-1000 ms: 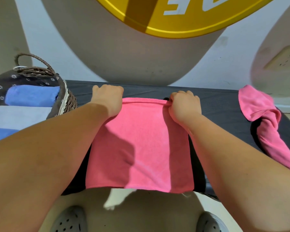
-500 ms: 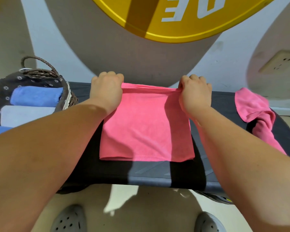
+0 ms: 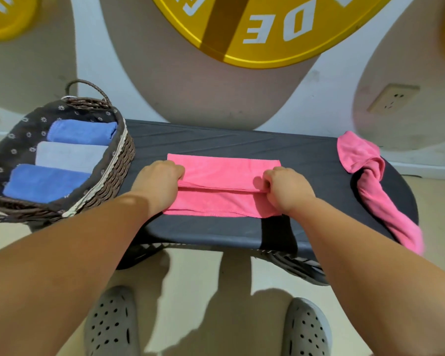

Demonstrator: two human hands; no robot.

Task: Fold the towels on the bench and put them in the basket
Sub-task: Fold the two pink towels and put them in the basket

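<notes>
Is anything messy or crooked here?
Yes. The second pink towel at the bench's right end is crumpled and unfolded, hanging over the edge. The pink towel being folded lies fairly straight under both hands, and the towels in the basket look neatly folded.

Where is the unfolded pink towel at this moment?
In the head view, the unfolded pink towel lies crumpled at the right end of the bench, its tail draping over the edge, right of the right hand.

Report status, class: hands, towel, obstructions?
Left hand and right hand pinching pink towel mid-fold on bench. Second pink towel unfolded. Basket unobstructed.
</notes>
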